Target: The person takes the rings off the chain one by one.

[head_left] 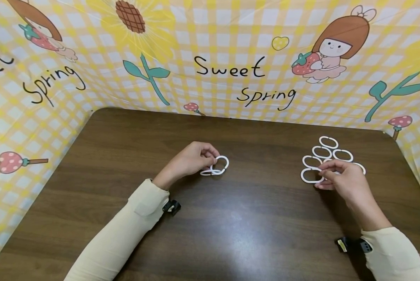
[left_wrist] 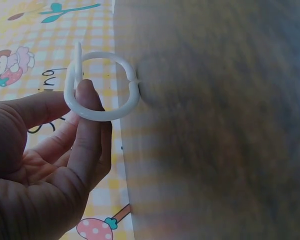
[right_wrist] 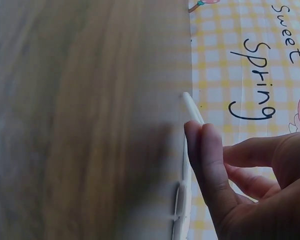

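My left hand point(head_left: 195, 158) pinches a white plastic C-shaped link point(head_left: 227, 164) between thumb and fingertips, over the middle of the table. A second white link point(left_wrist: 78, 55) hangs through it, partly hidden by the first and by the fingers in the left wrist view. On the right, my right hand point(head_left: 347, 179) pinches one white link point(right_wrist: 191, 106) by its edge. That link is at the near left of a cluster of several loose white links point(head_left: 342, 150), some of them hidden behind the hand.
The brown wooden table point(head_left: 252, 234) ends at a yellow checked cloth point(head_left: 231, 35) at the back and both sides. Each sleeve carries a small black wrist camera, the left one point(head_left: 172, 207) and the right one point(head_left: 354, 245).
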Demonstrator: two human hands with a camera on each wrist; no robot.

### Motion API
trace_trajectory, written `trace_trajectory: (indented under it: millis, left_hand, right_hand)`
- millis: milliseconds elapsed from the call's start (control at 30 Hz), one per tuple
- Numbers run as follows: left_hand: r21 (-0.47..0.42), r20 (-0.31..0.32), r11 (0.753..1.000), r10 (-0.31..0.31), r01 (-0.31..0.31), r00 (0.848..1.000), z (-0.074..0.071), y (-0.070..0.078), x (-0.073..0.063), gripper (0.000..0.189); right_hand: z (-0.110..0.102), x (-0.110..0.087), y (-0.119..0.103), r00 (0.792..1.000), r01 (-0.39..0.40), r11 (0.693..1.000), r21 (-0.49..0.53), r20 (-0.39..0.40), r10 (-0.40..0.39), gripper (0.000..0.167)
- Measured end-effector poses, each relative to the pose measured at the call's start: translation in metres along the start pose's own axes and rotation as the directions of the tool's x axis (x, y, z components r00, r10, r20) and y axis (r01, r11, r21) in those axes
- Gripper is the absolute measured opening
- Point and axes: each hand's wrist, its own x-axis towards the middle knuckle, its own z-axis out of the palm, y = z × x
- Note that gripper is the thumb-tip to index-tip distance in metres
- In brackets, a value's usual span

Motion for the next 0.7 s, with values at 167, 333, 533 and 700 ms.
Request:
trace_trajectory:
  millis: [167, 333, 533, 700]
  left_hand:
    - [0.002, 0.000, 1.000, 0.001, -0.001, 1.000, -0.0007, 0.0006, -0.0011, 0.017]
    - [0.009, 0.001, 1.000, 0.001, -0.001, 1.000, -0.0003, 0.0005, -0.0002, 0.017]
    - [0.020, 0.000, 1.000, 0.008, -0.008, 1.000, -0.0004, 0.0002, 0.0003, 0.017]
    - [0.018, 0.002, 1.000, 0.008, -0.008, 1.000, -0.0005, 0.0004, 0.0002, 0.017]
  right_hand:
    - [-0.0007, -0.0004, 0.0010, 1.000, 0.006, 0.997, -0.082, -0.016, -0.007, 0.014]
    - [0.0003, -0.0022, 0.0018, 0.997, 0.058, 0.981, -0.185, -0.033, -0.066, 0.020]
    - [0.0021, -0.0020, 0.0020, 0.993, 0.086, 0.953, -0.290, -0.057, -0.107, 0.017]
    - [0.0021, 0.0000, 0.0016, 0.993, 0.077, 0.938, -0.338, -0.063, -0.104, 0.017]
